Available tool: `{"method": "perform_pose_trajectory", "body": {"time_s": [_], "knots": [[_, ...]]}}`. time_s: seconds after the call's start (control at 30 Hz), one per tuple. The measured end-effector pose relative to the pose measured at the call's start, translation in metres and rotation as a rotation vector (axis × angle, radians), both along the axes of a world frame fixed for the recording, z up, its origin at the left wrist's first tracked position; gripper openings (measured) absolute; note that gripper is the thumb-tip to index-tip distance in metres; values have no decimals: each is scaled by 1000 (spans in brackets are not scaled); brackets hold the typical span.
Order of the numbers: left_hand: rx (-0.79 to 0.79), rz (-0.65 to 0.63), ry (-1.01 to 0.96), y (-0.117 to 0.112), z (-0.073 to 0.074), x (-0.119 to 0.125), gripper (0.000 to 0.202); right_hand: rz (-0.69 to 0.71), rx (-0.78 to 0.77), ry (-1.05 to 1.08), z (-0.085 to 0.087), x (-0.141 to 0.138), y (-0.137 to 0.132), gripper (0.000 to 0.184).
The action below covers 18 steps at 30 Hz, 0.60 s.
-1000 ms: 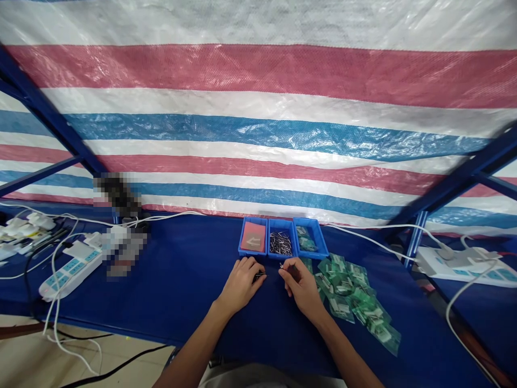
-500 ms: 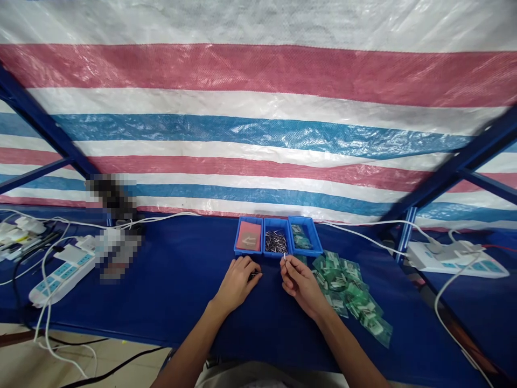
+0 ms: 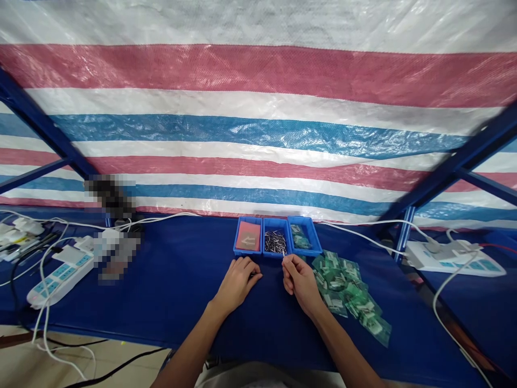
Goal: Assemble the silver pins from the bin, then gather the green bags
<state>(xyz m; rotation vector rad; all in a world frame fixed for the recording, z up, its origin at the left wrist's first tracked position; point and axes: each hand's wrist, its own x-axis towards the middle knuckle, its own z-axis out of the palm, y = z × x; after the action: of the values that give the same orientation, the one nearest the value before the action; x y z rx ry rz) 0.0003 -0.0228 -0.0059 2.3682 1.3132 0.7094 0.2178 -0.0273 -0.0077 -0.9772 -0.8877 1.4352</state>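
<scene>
My left hand point(image 3: 237, 281) rests on the blue tabletop with its fingers curled; anything inside them is hidden. My right hand point(image 3: 299, 280) is closed in a pinch at the front of the middle bin. A thin metal pin seems to stick up from the fingertips, mostly covered by them. Just beyond the hands, the middle blue bin point(image 3: 266, 251) is filled with loose small metal pins point(image 3: 275, 242). To its left, a blue bin point(image 3: 236, 245) holds a pink sheet point(image 3: 249, 232) with a pale arrow-like mark. The right blue bin point(image 3: 318, 245) contains small greenish plastic packets point(image 3: 299, 238).
A pile of green-tinted plastic bags point(image 3: 352, 293) spreads right of my right hand. White power strips stand at the left point(image 3: 60, 277) and right point(image 3: 452, 261), with cables trailing. A striped tarp point(image 3: 258, 129) hangs behind the table point(image 3: 173, 280).
My right fingertips have closed further over the thin metal pin, which shows less now. The left hand stays in place, its thumb and fingers slightly shifted.
</scene>
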Motion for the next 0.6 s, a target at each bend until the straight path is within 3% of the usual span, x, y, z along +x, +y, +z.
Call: {"method": "perform_pose_trajectory", "body": {"time_s": [0.07, 0.17, 0.27, 0.33, 0.43, 0.6], "knots": [[-3, -26, -2, 0, 1, 0, 10, -25, 26, -29, 1, 0, 2, 34], [4, -54, -10, -1, 4, 0, 12, -39, 60, -114, 1, 3, 3, 45], [2, -68, -19, -1, 5, -1, 13, -68, 104, -349, -4, 6, 0, 40], [-4, -77, -26, -1, 6, -2, 13, -67, 208, -605, -8, 6, -2, 29], [-10, -81, -53, -1, 5, -3, 15, 42, 449, -971, -13, 5, -5, 16], [-16, -87, -92, 0, 5, -4, 17, 142, 602, -1169, -15, 1, -6, 15]]}}
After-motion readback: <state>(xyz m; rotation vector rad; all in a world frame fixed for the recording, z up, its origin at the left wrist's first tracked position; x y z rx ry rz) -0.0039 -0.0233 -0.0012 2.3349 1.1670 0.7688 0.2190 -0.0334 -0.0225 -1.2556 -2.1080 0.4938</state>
